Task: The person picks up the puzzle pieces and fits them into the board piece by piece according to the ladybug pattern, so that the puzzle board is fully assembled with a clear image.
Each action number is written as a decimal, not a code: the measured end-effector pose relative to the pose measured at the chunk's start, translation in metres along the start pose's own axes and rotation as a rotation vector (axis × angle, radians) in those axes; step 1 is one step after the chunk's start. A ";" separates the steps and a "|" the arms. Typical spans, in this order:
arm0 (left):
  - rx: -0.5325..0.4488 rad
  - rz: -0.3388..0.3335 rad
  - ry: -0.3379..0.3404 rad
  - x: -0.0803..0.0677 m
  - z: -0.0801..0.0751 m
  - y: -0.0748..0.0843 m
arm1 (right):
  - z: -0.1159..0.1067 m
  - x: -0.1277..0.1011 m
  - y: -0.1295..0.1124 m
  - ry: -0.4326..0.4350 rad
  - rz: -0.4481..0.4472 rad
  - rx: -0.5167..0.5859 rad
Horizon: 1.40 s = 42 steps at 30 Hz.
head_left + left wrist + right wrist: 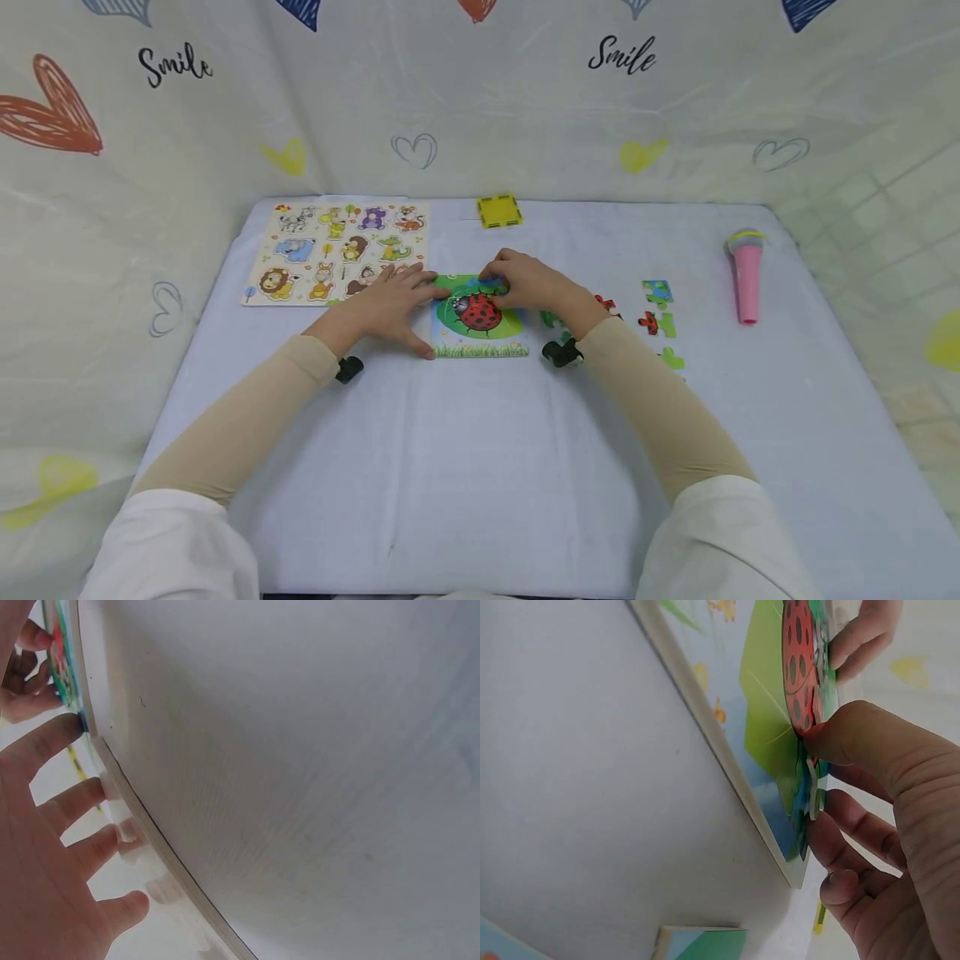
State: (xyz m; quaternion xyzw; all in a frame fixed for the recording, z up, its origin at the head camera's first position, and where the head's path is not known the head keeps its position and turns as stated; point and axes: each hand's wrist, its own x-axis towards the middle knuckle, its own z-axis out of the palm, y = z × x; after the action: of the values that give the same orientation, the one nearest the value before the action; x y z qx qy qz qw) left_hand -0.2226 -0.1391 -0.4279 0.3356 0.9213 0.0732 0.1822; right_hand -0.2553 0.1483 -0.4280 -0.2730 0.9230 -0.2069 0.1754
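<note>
A ladybird puzzle point(480, 321) lies mid-table on a pale blue cloth point(480, 467). The left hand point(390, 304) rests flat, fingers spread, on its left edge. The right hand point(528, 283) pinches a piece point(812, 796) at the puzzle's top edge. 4 loose pieces point(660, 321) lie to the right.

The head view looks forward and down over the whole surface point(480, 467) from some way off. Each wrist view sits low and very close, skimming along the surface. All three share the ladybird puzzle point(480, 321) point(61, 660) point(780, 727).
</note>
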 end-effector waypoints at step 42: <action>0.012 -0.009 0.002 0.003 0.001 0.000 | 0.016 -0.001 0.002 0.053 0.006 0.062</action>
State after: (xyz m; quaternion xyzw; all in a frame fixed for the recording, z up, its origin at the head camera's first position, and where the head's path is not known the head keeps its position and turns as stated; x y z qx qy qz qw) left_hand -0.2243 -0.1373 -0.4296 0.3326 0.9234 0.0672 0.1796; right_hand -0.2482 0.1458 -0.4421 -0.2591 0.9212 -0.2422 0.1598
